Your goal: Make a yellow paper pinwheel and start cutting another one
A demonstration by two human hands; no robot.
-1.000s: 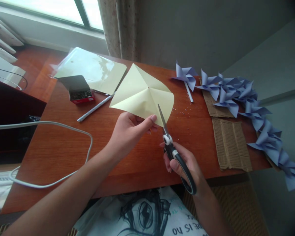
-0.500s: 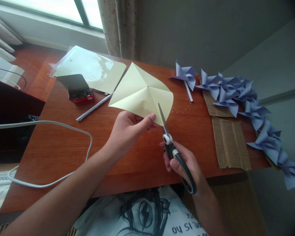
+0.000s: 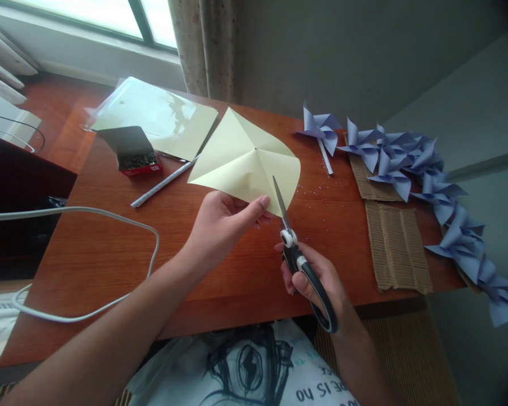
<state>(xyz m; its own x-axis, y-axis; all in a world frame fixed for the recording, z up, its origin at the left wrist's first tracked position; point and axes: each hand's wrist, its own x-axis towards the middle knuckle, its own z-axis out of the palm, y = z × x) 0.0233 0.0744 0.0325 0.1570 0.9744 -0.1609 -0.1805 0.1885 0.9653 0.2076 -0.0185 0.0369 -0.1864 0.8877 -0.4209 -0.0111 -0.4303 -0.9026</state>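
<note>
My left hand [image 3: 231,217] pinches the near edge of a pale yellow sheet of paper [image 3: 237,152] between thumb and fingers. Creases run across the paper and meet near a small dark spot at its middle. In my right hand [image 3: 317,273] is a pair of scissors [image 3: 294,248] with black and white handles. Its blades are at the paper's near right corner, one lying over the top face along a crease; the other blade is mostly hidden beneath the sheet.
Purple paper pinwheels [image 3: 393,175] line the right side, near pieces of corrugated cardboard [image 3: 395,248]. A rolled paper stick [image 3: 163,183], an opened small red box [image 3: 139,163] and plastic-wrapped yellow sheets [image 3: 152,118] lie left. A white cable [image 3: 154,242] loops over the table [image 3: 220,293].
The yellow paper has shifted very slightly to the right. Both hands and the scissors stay almost where they were.
</note>
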